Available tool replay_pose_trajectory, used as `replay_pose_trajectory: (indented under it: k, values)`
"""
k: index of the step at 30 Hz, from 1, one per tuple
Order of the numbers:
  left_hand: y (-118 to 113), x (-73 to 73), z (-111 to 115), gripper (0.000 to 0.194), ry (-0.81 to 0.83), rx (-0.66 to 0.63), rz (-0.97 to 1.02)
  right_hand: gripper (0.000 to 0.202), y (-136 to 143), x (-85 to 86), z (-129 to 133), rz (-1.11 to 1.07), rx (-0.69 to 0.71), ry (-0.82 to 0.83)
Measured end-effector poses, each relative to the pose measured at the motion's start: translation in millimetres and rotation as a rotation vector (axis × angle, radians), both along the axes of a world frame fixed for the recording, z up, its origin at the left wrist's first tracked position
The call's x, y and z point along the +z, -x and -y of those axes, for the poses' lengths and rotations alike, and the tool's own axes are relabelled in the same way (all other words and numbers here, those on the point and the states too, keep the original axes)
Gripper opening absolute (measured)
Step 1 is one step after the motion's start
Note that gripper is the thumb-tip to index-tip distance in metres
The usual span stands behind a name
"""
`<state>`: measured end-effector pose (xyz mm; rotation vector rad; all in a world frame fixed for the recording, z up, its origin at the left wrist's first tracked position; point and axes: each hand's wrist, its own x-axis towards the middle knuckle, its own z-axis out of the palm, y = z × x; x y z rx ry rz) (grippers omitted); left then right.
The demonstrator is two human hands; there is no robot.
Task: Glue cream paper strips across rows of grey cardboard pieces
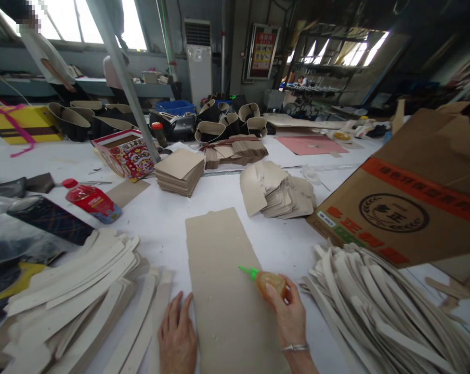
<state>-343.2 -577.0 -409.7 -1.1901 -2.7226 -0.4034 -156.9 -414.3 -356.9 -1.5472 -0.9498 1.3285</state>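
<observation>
A long beige sheet [223, 259] lies flat on the white table in front of me, with a few small glossy drops on its surface. My right hand [291, 311] is closed around a squeeze bottle [269, 284] of amber liquid, likely glue. The bottle is tilted, its green nozzle pointing left over the sheet; whether the tip touches is unclear. Beside the sheet's left edge, my left hand [177, 332] rests palm down with fingers stretched, beside several pale curved strips [141, 322].
Pale strips are piled at left [75, 291] and right [379, 311]. Beyond the sheet stand a stack of beige rectangles [180, 174] and a fanned stack of cut pieces [277, 192]. A cardboard box [406, 197] stands right, a red-capped bottle [92, 201] left. Two people stand at the back left.
</observation>
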Motion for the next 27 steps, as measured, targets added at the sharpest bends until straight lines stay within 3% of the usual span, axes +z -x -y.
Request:
replay_pose_trajectory:
  k: [9, 15, 19, 23, 27]
  values:
    - [-2.0, 7.1, -1.7, 0.044, -0.033, -0.001, -0.003, 0.062, 38.8, 0.1, 26.3, 0.003, 0.158, -0.003]
    - [0.2, 5.0, -0.8, 0.043, -0.029, -0.006, -0.002, 0.059, 63.8, 9.2, 45.5, -0.044, 0.174, 0.024]
    - [0.7, 0.6, -0.2, 0.041, -0.043, -0.001, 0.008, 0.060, 74.7, 12.5, 56.2, -0.268, 0.204, 0.179]
    - [-0.4, 2.1, 0.1, 0.039, -0.050, 0.008, 0.034, 0.048, 62.0, 23.5, 56.0, -0.605, 0.193, 0.341]
    - [-1.9, 8.3, -1.3, 0.038, -0.045, 0.014, 0.060, 0.045, 17.7, 35.2, 43.8, -0.602, 0.112, 0.300]
